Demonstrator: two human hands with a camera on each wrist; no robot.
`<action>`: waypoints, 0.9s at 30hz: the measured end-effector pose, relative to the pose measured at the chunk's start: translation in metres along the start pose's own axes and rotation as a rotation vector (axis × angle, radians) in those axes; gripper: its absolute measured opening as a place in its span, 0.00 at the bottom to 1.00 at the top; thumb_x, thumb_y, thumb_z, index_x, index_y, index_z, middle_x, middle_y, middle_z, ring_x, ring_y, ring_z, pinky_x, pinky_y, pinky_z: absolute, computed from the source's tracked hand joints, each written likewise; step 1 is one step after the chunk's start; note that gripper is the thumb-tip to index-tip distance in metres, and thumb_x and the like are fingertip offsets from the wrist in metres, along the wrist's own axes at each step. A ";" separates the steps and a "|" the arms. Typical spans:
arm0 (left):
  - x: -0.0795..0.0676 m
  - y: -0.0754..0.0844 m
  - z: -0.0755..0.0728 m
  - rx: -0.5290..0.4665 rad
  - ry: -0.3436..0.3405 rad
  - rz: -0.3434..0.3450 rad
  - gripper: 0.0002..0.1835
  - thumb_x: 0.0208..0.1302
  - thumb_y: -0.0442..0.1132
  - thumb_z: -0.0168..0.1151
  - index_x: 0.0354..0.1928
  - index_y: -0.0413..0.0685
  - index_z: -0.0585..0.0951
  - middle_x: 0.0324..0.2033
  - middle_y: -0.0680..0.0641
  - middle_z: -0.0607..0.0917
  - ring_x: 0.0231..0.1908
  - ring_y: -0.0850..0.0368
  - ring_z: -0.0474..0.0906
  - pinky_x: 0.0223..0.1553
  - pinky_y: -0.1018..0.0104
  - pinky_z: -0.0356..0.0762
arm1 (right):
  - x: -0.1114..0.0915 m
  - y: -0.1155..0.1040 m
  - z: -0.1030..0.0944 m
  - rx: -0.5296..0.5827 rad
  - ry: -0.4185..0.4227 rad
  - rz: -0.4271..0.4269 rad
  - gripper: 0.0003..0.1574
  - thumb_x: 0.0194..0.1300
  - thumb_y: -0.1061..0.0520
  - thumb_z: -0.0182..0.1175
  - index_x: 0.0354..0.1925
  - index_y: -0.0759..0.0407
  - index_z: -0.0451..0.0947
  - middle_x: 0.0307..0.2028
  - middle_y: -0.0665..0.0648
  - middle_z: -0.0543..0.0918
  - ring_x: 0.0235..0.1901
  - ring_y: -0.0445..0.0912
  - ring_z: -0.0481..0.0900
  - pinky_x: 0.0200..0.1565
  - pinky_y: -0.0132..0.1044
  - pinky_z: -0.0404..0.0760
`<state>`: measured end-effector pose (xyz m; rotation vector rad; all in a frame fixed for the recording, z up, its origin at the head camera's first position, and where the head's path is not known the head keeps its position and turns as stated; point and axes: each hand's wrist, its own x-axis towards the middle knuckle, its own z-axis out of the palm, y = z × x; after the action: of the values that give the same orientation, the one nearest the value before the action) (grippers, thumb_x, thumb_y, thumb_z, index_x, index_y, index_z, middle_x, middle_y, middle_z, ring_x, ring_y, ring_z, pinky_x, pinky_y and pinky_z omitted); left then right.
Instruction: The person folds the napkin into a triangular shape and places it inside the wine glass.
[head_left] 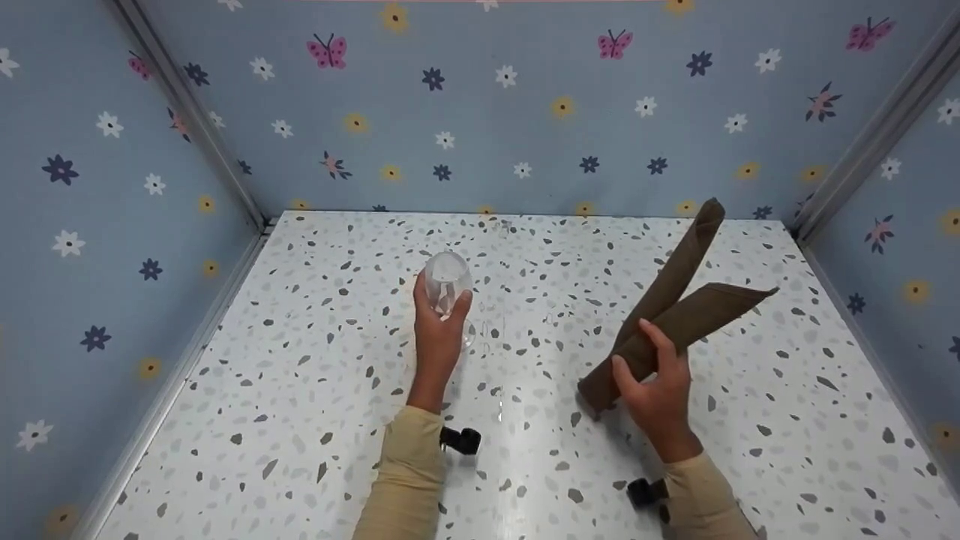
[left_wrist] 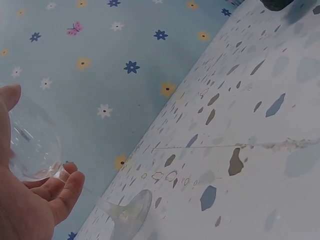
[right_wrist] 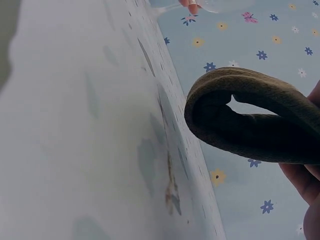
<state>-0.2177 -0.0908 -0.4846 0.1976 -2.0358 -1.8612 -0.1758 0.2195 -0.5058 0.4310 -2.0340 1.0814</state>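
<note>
My left hand (head_left: 439, 337) grips a clear stemmed wine glass (head_left: 448, 268) by its bowl, the thumb on one side and the fingers on the other. In the left wrist view the glass foot (left_wrist: 132, 215) points down towards the tabletop, and the fingers (left_wrist: 67, 192) curl near the top of the stem. On the right, my right hand (head_left: 660, 390) holds a brown cloth (head_left: 701, 315) between thumb and fingers. The cloth is doubled over, with two long loose ends spreading up and to the right. Its thick rounded fold (right_wrist: 250, 80) fills much of the right wrist view.
A white speckled tabletop (head_left: 517, 465) lies under both hands. Blue flowered panels (head_left: 495, 112) stand at the back and on both sides, joined by metal corner strips (head_left: 187, 105). A black wrist camera (head_left: 461, 441) is strapped to each sleeve.
</note>
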 end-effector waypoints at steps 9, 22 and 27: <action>-0.002 0.001 0.005 -0.010 -0.040 0.011 0.45 0.69 0.54 0.63 0.79 0.59 0.49 0.75 0.44 0.57 0.71 0.46 0.59 0.66 0.50 0.63 | 0.001 -0.001 -0.001 0.008 0.014 -0.017 0.40 0.55 0.64 0.70 0.66 0.62 0.72 0.52 0.69 0.76 0.47 0.50 0.75 0.49 0.33 0.71; -0.007 0.014 0.015 -0.019 -0.101 0.009 0.45 0.71 0.47 0.63 0.80 0.53 0.47 0.76 0.40 0.54 0.72 0.43 0.58 0.68 0.48 0.61 | 0.003 -0.002 -0.001 0.037 0.037 -0.038 0.39 0.54 0.65 0.71 0.65 0.64 0.73 0.52 0.70 0.76 0.49 0.51 0.75 0.52 0.30 0.71; -0.015 0.028 0.018 0.000 -0.117 0.018 0.43 0.71 0.44 0.63 0.79 0.50 0.49 0.75 0.39 0.56 0.71 0.41 0.59 0.67 0.45 0.61 | 0.004 -0.007 -0.001 0.041 0.044 -0.028 0.39 0.52 0.68 0.72 0.64 0.66 0.73 0.52 0.71 0.75 0.49 0.52 0.75 0.52 0.29 0.70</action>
<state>-0.2064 -0.0658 -0.4608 0.0714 -2.1074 -1.9023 -0.1735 0.2167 -0.4988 0.4515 -1.9646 1.1083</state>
